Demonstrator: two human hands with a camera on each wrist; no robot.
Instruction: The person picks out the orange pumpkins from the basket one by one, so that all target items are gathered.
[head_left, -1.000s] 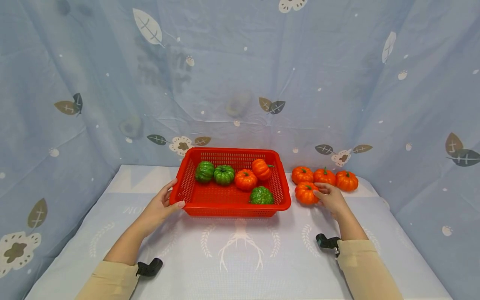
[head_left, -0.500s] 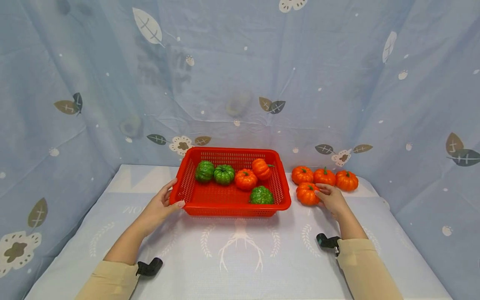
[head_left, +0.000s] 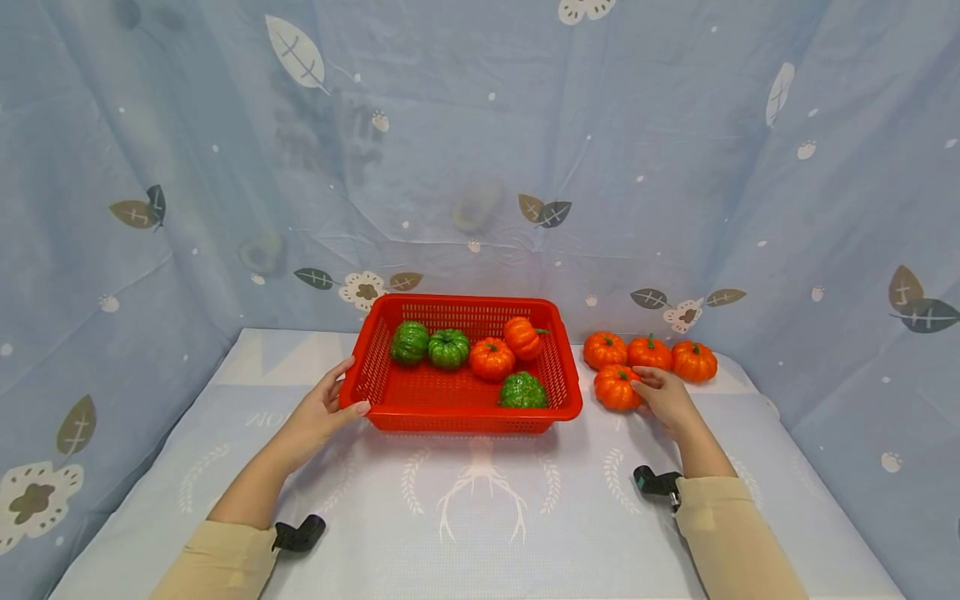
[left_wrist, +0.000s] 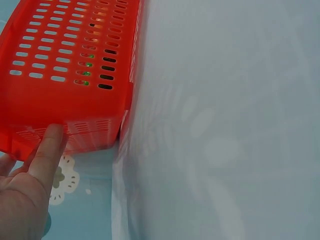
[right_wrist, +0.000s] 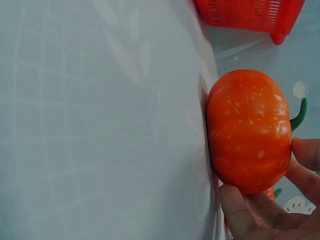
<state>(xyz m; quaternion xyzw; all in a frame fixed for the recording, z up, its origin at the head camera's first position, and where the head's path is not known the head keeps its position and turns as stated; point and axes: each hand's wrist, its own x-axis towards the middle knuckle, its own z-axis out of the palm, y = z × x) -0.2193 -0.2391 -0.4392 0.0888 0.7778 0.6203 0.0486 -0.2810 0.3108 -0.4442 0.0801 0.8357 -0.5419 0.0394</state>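
The left hand (head_left: 318,418) is gripping the red basket (head_left: 461,414) between thumb and fingers. Just left of the right hand (head_left: 667,402), whose fingers are pinching its side, an orange pumpkin (head_left: 615,390) is resting on the worktop (head_left: 360,533), seemingly light, stiff and slick; its rounded flanks are probably offering the best hold.

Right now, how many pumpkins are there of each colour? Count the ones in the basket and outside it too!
Green pumpkins: 3, all in the red basket
Orange pumpkins: 6, with 2 in the basket and 4 outside it
Total: 9 pumpkins
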